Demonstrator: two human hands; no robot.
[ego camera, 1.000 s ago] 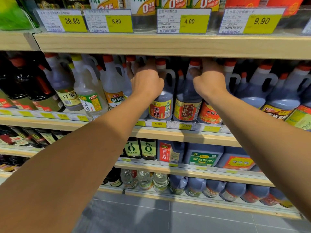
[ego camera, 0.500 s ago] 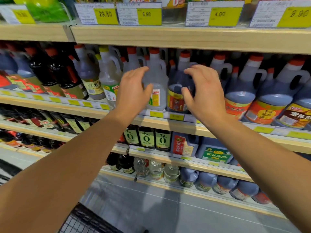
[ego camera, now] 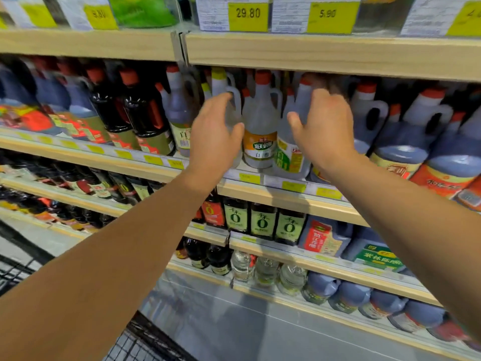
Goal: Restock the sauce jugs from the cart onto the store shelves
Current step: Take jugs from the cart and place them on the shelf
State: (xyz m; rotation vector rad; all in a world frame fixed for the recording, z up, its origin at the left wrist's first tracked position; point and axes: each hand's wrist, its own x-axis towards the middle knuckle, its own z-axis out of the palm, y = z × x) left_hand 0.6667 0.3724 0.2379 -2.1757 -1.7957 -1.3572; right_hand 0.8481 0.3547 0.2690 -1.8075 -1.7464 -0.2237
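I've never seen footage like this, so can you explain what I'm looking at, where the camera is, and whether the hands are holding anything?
No machine here: a person wears a camera on their head, looking down at their own arms. They face store shelves packed with sauce jugs. The left hand and right hand reach toward a clear jug with an orange cap; the fingers look relaxed and seem to hold nothing, though the picture is blurred. A black wire cart shows at the bottom edge.

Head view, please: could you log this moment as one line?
left hand: open, by clear jug | right hand: open, at dark jug | jugs upright on shelf | nothing lifted
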